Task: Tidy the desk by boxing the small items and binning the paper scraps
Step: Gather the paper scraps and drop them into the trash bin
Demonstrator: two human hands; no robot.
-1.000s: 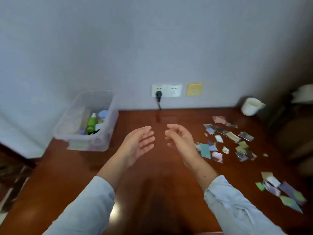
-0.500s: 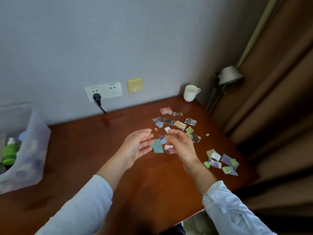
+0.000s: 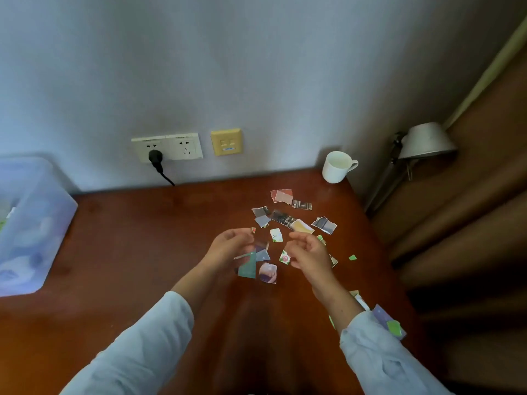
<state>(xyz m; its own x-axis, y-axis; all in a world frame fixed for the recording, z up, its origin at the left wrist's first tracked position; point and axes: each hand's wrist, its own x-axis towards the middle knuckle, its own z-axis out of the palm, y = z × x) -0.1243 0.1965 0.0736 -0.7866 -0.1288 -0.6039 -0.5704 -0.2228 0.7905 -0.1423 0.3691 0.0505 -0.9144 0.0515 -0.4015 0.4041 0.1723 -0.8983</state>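
Torn colourful paper scraps (image 3: 288, 219) lie scattered on the right half of the brown wooden desk (image 3: 137, 252). More scraps (image 3: 389, 322) sit near the right edge by my right sleeve. My left hand (image 3: 228, 249) hovers with loosely curved fingers just above a teal scrap (image 3: 247, 266) and a purple one (image 3: 268, 273). My right hand (image 3: 309, 252) hangs close beside it, fingers loosely curled, fingertips next to a small red-and-green scrap (image 3: 284, 257). Neither hand plainly holds anything. A clear plastic storage box (image 3: 37, 223) stands at the far left, its contents blurred.
A white mug (image 3: 338, 166) stands at the desk's back right corner. A grey lamp (image 3: 426, 142) and brown curtain (image 3: 470, 223) lie beyond the right edge. Wall sockets with a black plug (image 3: 155, 158) sit above the back edge. No bin is in view.
My view swung right and then down toward the scraps, pushing the box to the left edge. Both hands came lower and closer over the scraps.
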